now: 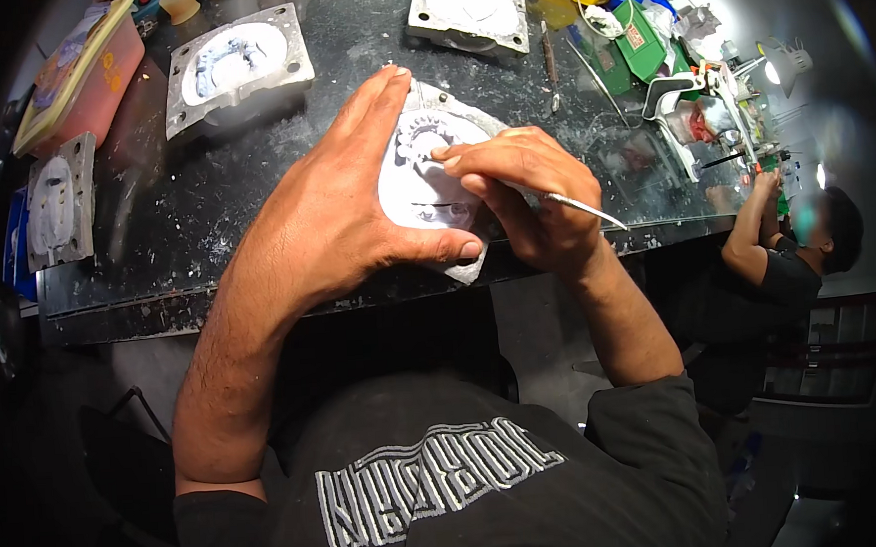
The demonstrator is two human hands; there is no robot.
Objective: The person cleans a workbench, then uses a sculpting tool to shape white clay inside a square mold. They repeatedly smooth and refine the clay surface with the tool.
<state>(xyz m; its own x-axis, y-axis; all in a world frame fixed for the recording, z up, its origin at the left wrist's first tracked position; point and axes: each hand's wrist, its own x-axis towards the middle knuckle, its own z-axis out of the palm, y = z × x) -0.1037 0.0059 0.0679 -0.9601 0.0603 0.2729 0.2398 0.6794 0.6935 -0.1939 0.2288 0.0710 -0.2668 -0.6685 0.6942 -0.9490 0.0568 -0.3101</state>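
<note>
A metal dental flask half filled with white plaster [406, 194] rests on the dark bench in front of me. Its plaster surface carries a horseshoe-shaped tooth impression. My left hand [331, 210] grips the flask from the left, fingers along the far edge and thumb across the near edge. Between the fingers and thumb of my right hand [542, 184] is a thin carving tool [590, 211], its pale shaft sticking out to the right. The working tip is hidden under my fingers, close to the impression.
Other plaster-filled flask halves stand at back left [180, 117], back centre [419, 22] and far left [78, 208], near a pink tub [111, 78]. Another hand tool [550, 65] lies beyond my right hand. A green box [644, 45] and a co-worker [779, 256] are at the right.
</note>
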